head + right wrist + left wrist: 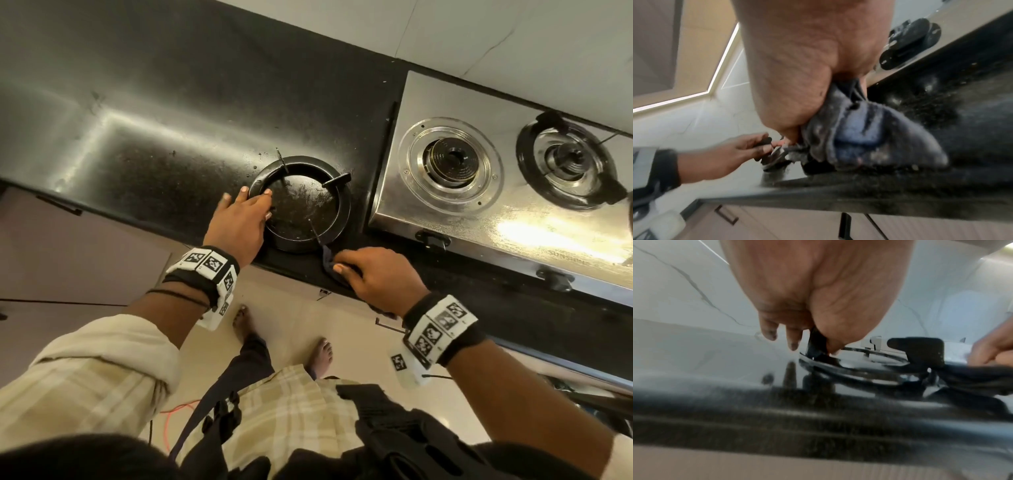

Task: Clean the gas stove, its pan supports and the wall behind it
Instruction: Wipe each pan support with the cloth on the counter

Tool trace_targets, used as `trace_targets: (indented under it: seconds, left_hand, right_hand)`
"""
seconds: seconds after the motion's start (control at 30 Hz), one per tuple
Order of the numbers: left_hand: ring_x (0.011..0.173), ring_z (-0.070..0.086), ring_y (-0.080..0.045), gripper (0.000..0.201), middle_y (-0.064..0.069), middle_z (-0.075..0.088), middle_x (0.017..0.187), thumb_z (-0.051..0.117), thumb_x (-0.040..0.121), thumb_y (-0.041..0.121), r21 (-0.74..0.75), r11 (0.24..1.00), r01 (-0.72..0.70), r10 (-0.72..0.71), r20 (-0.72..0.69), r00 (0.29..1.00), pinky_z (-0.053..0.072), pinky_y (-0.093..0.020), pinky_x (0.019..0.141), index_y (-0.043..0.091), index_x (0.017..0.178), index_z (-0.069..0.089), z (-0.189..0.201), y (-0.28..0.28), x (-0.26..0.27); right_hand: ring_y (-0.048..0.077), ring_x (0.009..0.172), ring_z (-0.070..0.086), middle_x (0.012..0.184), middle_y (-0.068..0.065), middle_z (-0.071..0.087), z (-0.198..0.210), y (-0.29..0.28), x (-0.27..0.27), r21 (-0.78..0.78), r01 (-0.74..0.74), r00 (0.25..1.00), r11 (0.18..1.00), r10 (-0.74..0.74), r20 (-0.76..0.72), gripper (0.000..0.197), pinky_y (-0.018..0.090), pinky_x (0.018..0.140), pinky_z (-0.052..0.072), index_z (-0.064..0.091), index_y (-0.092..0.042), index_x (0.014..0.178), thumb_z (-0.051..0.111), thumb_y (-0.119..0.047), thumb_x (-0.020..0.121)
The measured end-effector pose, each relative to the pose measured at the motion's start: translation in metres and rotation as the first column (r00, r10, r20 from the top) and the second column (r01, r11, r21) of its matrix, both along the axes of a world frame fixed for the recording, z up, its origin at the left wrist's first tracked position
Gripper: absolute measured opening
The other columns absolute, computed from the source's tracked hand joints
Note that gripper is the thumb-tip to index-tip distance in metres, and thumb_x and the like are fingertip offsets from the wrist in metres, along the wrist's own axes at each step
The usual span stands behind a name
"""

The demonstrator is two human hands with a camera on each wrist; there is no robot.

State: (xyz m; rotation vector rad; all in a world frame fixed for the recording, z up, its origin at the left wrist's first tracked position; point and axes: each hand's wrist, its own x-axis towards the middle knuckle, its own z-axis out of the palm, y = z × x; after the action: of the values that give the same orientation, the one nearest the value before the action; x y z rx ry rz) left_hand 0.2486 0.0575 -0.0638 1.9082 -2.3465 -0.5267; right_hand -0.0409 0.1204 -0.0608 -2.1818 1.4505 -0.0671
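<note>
Home kitchen — gas stove (507,192), countertop (154,113)

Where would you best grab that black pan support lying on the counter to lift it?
Take the pan support by one upright prong, from above and the near left side, as the left hand does now. Its ring lies flat on the counter, leaving the fingers little to get under; the prongs stand clear.

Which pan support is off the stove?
The black ring lying on the dark counter, left of the steel stove; the left hand pinches one of its prongs. The other support sits around the far-right burner.
</note>
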Motion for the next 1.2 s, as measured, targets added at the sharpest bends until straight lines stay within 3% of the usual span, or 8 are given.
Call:
trace_targets:
  seconds: [0.1,0.23,0.37,0.53,0.67,0.87,1.0,1.2]
  left_hand:
    - [0.160,0.002,-0.040,0.042,-0.013,0.019,0.172,0.045,0.106,0.028,-0.104,0.993,0.052,-0.037,0.143,0.989,0.002,-0.073,0.121,0.016,0.146,0.049,0.001,0.001,-0.004]
    - [0.161,-0.004,-0.031,0.068,-0.016,0.005,0.174,0.036,0.106,0.054,-0.171,0.985,-0.018,0.007,-0.064,0.998,0.002,-0.062,0.127,0.009,0.157,0.033,0.007,0.041,-0.047]
    - [0.161,-0.009,-0.025,0.081,-0.013,0.010,0.174,0.020,0.101,0.072,0.067,0.992,-0.109,0.123,-0.257,0.959,-0.004,-0.057,0.128,0.014,0.156,0.036,-0.010,0.069,-0.088]
    - [0.159,-0.008,-0.043,0.057,-0.020,0.022,0.170,0.024,0.104,0.056,0.059,0.982,-0.180,0.189,-0.267,0.945,0.000,-0.062,0.128,0.016,0.134,0.050,-0.019,0.060,-0.091]
    - [0.159,-0.008,-0.041,0.055,-0.018,0.024,0.170,0.025,0.108,0.053,0.007,0.994,-0.113,0.112,-0.217,0.970,0.004,-0.062,0.128,0.016,0.144,0.046,-0.025,0.063,-0.078]
    - [0.159,-0.003,-0.043,0.048,-0.016,0.031,0.167,0.039,0.107,0.043,0.031,0.989,-0.145,0.149,-0.211,0.966,0.004,-0.058,0.129,0.009,0.140,0.050,-0.017,0.055,-0.084]
    - [0.159,-0.001,-0.043,0.051,-0.017,0.031,0.167,0.031,0.108,0.047,0.040,0.994,-0.102,0.109,-0.215,0.971,0.008,-0.060,0.129,0.009,0.137,0.050,-0.019,0.056,-0.080]
    - [0.160,-0.004,-0.040,0.054,-0.016,0.025,0.170,0.029,0.112,0.046,0.075,0.996,-0.055,0.071,-0.245,0.967,0.005,-0.058,0.129,0.008,0.147,0.043,-0.018,0.056,-0.073]
  right_hand:
    - [0.009,0.087,0.057,0.098,-0.008,0.064,0.007,-0.004,-0.009,-0.073,0.136,0.989,0.988,-0.131,0.066,0.031,0.034,0.078,0.054,0.066,-0.033,0.125,0.046,-0.048,0.107]
    - [0.010,0.081,0.056,0.101,-0.004,0.055,0.011,-0.014,0.000,-0.234,0.393,0.915,0.889,-0.354,0.193,0.030,0.025,0.068,0.050,0.069,-0.026,0.124,0.056,-0.045,0.105]
    - [0.011,0.073,0.057,0.104,-0.002,0.055,0.009,-0.018,0.023,-0.291,0.334,0.942,0.897,-0.302,0.148,0.027,0.028,0.061,0.052,0.070,-0.023,0.123,0.059,-0.039,0.104]
    - [0.009,0.071,0.058,0.103,-0.004,0.060,-0.010,-0.004,0.041,-0.172,0.244,0.958,0.954,-0.209,0.197,0.042,0.031,0.061,0.055,0.058,-0.024,0.145,0.048,-0.031,0.105]
    - [0.010,0.062,0.051,0.100,0.000,0.061,-0.004,-0.009,0.038,-0.303,0.075,0.997,0.950,-0.072,0.022,0.041,0.023,0.051,0.041,0.063,-0.021,0.140,0.046,-0.033,0.104]
    - [0.023,0.069,0.063,0.100,0.004,0.064,0.009,-0.048,0.033,-0.367,0.206,0.942,0.907,-0.286,-0.177,0.034,0.037,0.059,0.055,0.062,-0.020,0.137,0.054,-0.028,0.105]
    - [0.018,0.069,0.059,0.103,0.002,0.064,0.002,-0.031,0.033,-0.342,0.268,0.943,0.901,-0.318,-0.098,0.041,0.033,0.059,0.051,0.057,-0.018,0.145,0.052,-0.028,0.106]
    - [0.010,0.066,0.056,0.108,-0.002,0.066,-0.010,0.015,0.042,-0.241,0.083,0.996,0.967,-0.075,0.040,0.034,0.029,0.058,0.055,0.064,-0.020,0.138,0.055,-0.027,0.106]
